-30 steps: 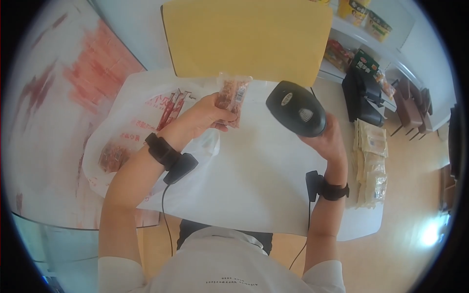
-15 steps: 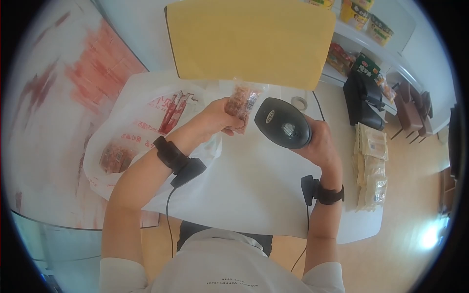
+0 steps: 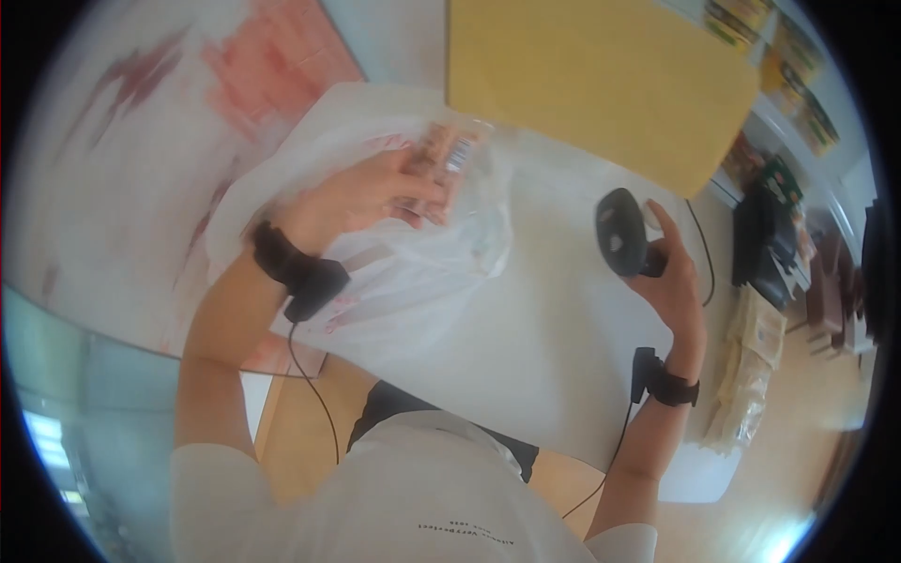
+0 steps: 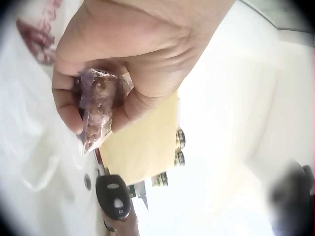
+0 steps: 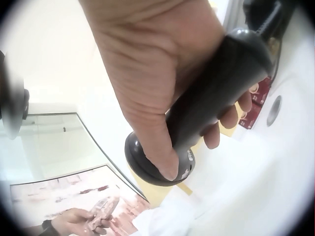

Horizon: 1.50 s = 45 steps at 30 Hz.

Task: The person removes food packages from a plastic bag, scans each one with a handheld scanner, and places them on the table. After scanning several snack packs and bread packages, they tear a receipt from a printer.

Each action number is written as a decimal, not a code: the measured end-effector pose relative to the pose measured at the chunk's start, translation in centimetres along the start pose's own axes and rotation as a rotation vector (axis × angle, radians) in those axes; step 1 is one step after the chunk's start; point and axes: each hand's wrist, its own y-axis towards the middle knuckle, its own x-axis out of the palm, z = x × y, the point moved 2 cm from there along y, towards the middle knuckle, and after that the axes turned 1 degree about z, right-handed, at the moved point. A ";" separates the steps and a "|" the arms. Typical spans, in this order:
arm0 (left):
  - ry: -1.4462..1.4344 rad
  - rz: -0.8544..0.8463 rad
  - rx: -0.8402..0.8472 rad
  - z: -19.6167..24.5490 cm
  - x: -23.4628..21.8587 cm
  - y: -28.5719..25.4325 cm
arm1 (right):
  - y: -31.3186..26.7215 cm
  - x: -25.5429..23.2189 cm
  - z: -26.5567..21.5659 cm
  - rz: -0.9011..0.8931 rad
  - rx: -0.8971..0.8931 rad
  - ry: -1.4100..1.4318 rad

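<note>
My left hand grips a clear snack packet with a barcode label on it, over a white plastic bag. From the left wrist view, thumb and fingers pinch the packet by its sides, and reddish-brown pieces show through the film. My right hand holds a black barcode scanner above the right part of the table. Its dark handle lies across the palm in the right wrist view, with the fingers wrapped round and the thumb along the scanner head.
A yellow board stands at the table's back. Flat pale packets are stacked along the right edge of the white table, near a black device with a cable. Shelves with yellow tubs rise at the back right.
The head view has turned, shifting the scene. My left hand has carried the packet away from the scanner, over the bag. My right hand has turned the scanner, and the gap between them is wider.
</note>
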 end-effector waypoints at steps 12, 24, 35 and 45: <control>0.477 0.439 -0.389 -6.1 -11.9 -13.9 | 1.1 2.5 4.1 0.024 0.154 -0.148; 1.379 0.376 -0.505 -7.4 -11.0 -13.9 | 1.2 2.8 4.1 0.021 0.157 -0.207; 0.933 0.358 0.092 -5.5 -5.3 -11.0 | 1.2 2.8 4.3 0.024 0.138 -0.214; 0.757 -0.190 -0.005 -4.8 0.6 -8.0 | 1.3 2.9 4.8 0.022 0.153 -0.208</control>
